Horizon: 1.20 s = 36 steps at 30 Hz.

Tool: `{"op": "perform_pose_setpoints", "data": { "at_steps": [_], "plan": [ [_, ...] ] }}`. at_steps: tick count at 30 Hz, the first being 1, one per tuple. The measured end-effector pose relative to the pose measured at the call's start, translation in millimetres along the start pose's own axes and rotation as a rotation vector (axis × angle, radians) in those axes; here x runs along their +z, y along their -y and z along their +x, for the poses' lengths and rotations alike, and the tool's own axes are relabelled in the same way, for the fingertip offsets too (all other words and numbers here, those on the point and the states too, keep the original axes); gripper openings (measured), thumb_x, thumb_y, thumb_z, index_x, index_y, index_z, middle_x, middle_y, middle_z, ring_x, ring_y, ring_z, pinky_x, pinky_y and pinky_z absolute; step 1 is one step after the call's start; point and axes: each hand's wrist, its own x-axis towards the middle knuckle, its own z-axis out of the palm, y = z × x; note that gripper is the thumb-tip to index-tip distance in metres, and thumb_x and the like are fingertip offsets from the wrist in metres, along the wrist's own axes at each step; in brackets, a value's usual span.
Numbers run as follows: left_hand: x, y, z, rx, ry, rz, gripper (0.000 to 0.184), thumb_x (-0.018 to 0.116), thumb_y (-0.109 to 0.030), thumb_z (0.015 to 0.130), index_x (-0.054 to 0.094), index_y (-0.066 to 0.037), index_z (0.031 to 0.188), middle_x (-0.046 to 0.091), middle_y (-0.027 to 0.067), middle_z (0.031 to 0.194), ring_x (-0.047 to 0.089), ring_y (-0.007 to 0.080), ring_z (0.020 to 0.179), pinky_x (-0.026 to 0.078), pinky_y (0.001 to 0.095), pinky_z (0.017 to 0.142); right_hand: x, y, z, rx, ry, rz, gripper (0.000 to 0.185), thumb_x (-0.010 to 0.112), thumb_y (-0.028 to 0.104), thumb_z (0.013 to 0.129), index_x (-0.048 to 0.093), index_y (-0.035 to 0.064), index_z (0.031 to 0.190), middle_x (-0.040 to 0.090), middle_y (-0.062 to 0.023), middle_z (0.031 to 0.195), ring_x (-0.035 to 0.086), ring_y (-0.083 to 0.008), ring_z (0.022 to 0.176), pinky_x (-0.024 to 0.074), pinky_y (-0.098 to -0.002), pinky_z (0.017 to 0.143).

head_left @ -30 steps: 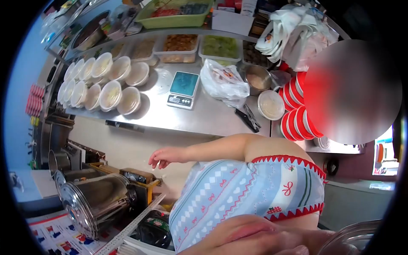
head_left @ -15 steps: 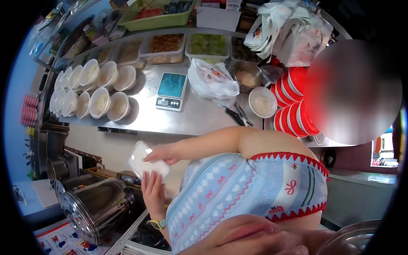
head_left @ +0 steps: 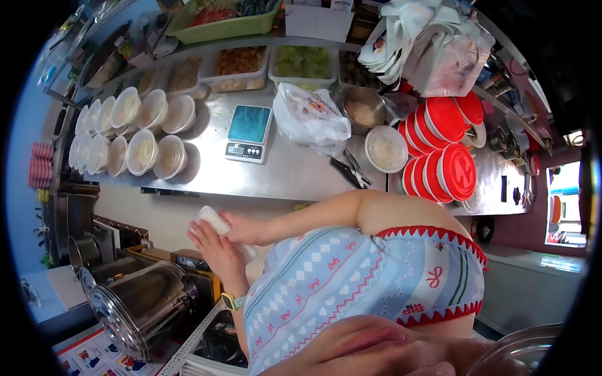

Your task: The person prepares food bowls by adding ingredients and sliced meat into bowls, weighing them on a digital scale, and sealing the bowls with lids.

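Observation:
My right hand (head_left: 246, 228) comes in from the right, its fingers closed round a white packet-like thing (head_left: 214, 219) in front of my apron. From below, my left hand (head_left: 216, 249), with a yellow-rimmed watch on the wrist, presses its fingers against the same thing; both hands hold it. Its lower end shows pale below the right hand, and what it is exactly cannot be made out. Both hands are in the air, off the front edge of the steel counter (head_left: 207, 178).
On the counter are lidded white bowls (head_left: 143, 152), a scale (head_left: 249, 133), a plastic bag (head_left: 310, 119), black-handled tongs (head_left: 348, 172), a metal pot (head_left: 364, 109) and red-lidded tubs (head_left: 456, 172). Steel pots (head_left: 144, 301) stand at the lower left.
My right hand was empty at first, then both hands held the white thing flat. Now it is turned and narrower between them. The blurred patch at the right is gone, showing more red lids.

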Motion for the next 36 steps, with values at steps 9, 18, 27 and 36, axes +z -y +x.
{"op": "perform_pose_setpoints", "data": {
  "at_steps": [9,18,27,36],
  "plan": [
    [-34.6,33.4,-53.7,-0.060,0.113,-0.035,0.052,0.033,-0.028,0.101,0.032,0.001,0.145,0.022,0.0218,0.153,0.016,0.0437,0.141,0.013,0.0478,0.115,22.2,-35.9,14.8,0.032,0.108,-0.160,0.081,0.065,0.019,0.084,0.017,-0.0003,0.147,0.039,-0.0172,0.140,0.037,-0.0245,0.130,0.0332,-0.0336,0.106],
    [-125.1,75.6,-263.0,-1.089,-0.577,-0.246,0.027,0.055,-0.026,0.093,0.067,-0.002,0.095,0.064,0.0105,0.075,0.059,0.0152,0.069,0.048,0.0298,0.066,54.0,-48.4,22.4,0.534,-0.003,0.176,0.037,0.062,0.022,0.091,0.052,0.0022,0.121,0.061,-0.0140,0.112,0.062,-0.0278,0.101,0.0531,-0.0457,0.090],
    [-287.8,27.3,-433.8,-1.277,-0.943,1.162,0.031,0.064,-0.015,0.079,0.065,-0.016,0.109,0.057,0.0115,0.120,0.051,0.0314,0.111,0.041,0.0417,0.096,51.8,-106.6,89.2,0.750,0.048,0.015,0.033,0.054,0.020,0.094,0.054,0.0033,0.122,0.064,-0.0120,0.116,0.065,-0.0279,0.101,0.0571,-0.0424,0.084],
    [-422.2,97.4,-651.0,-1.753,-0.484,1.581,0.048,0.053,-0.019,0.086,0.049,-0.003,0.131,0.044,0.0180,0.141,0.042,0.0388,0.129,0.032,0.0453,0.109,105.0,-116.6,68.1,0.746,0.022,-0.090,0.030,0.051,0.025,0.095,0.055,0.0063,0.119,0.066,-0.0082,0.109,0.069,-0.0233,0.086,0.0597,-0.0335,0.058]
  ]
}}
